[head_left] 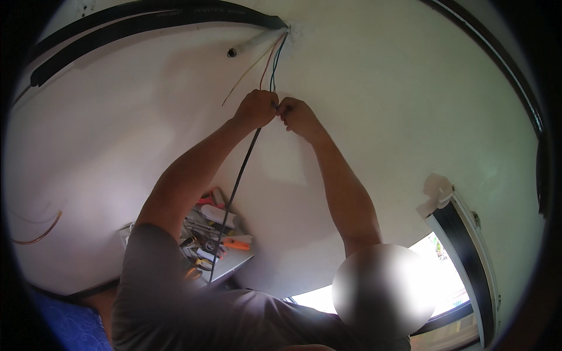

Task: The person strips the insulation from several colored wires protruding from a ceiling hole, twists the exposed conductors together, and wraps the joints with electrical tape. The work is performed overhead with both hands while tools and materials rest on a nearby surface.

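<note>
In front of the pale wall both my hands are raised close together. My left hand (259,109) is closed around a thin black cable (243,167), which hangs down from the fist. Thin coloured wires (273,64), reddish and dark blue-green, run from a hole in the wall down to that hand. A yellowish wire (240,80) hangs loose beside them. Touching or nearly touching the left fist, my right hand (299,119) is pinched closed near the wire ends. What its fingertips hold is too small to make out.
Black foam-covered pipes (158,22) and a pale drain tube (252,45) come out near the wall hole. Below my left arm, a surface (237,260) carries hand tools, including an orange-handled one (237,243). An open window frame (465,257) stands at lower right; a copper pipe (50,228) is at left.
</note>
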